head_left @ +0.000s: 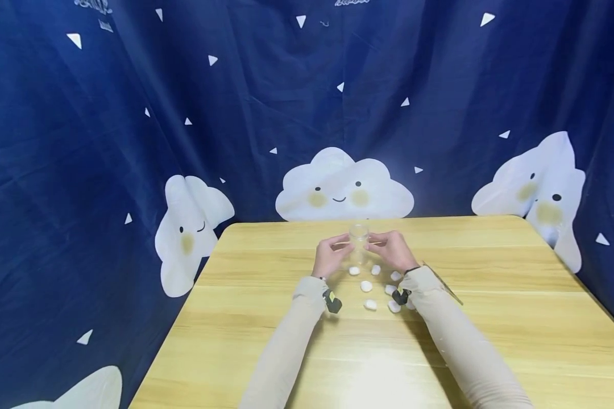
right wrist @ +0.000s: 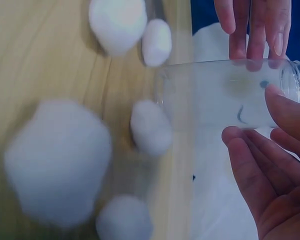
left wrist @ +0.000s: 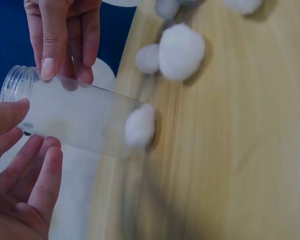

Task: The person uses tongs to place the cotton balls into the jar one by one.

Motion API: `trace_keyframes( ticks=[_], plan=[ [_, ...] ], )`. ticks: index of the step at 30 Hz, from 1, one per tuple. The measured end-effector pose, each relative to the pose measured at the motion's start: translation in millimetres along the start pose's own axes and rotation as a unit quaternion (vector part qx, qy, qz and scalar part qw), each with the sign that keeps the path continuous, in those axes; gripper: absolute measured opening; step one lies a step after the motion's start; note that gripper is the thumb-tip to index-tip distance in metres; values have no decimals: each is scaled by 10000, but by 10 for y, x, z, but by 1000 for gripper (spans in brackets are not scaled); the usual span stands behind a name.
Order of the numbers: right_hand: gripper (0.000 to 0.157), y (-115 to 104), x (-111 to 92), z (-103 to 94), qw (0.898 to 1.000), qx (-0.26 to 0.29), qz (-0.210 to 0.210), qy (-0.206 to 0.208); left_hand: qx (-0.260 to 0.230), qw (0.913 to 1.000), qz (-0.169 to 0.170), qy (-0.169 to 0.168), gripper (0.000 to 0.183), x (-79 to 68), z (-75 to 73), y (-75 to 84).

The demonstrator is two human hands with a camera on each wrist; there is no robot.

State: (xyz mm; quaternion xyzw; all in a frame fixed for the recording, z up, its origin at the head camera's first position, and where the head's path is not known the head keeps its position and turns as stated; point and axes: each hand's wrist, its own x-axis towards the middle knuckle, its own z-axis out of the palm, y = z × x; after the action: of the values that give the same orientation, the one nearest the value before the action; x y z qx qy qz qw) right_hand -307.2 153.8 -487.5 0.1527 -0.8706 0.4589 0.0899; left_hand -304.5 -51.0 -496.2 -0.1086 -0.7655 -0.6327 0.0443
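A clear jar (head_left: pixel 359 234) with a threaded neck stands upright on the wooden table. My left hand (head_left: pixel 332 255) grips its left side near the top, thumb and fingertips against the wall. From the opposite side my right hand (head_left: pixel 393 250) holds it the same way, at about equal height. Both wrist views show the see-through jar wall (left wrist: pixel 80 115) between the two hands. A cotton ball (right wrist: pixel 151 128) lies right by the jar's base. Several more, such as the cotton ball (head_left: pixel 366 286), are scattered on the near side, some partly hidden by the right wrist.
A thin, dark, slender tool (head_left: pixel 444 284) lies beside the right sleeve, partly covered by it. Small black devices are strapped to both wrists. The wooden table (head_left: pixel 256 272) ends at a dark blue curtain (head_left: pixel 235 113) with white cloud prints.
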Motion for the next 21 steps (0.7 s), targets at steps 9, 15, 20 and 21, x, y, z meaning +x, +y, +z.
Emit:
trace_keyframes(
  ticks=[9, 15, 20, 21],
  plan=[
    [37, -106, 26, 152, 9998, 116, -177, -54, -25, 9998, 121, 126, 39, -104, -189, -15],
    [37, -198, 22, 256, 9992, 309, -137, -198, -22, 9997, 109, 238, 40, -170, -302, -49],
    [36, -270, -5, 345, 9989, 322, -62, -331, 102, 9988, 231, 411, 39, -234, -383, -81],
    [36, -283, -10, 360, 9988, 333, -40, -347, 97, 9987, 265, 436, 39, -247, -398, -89]
  ],
)
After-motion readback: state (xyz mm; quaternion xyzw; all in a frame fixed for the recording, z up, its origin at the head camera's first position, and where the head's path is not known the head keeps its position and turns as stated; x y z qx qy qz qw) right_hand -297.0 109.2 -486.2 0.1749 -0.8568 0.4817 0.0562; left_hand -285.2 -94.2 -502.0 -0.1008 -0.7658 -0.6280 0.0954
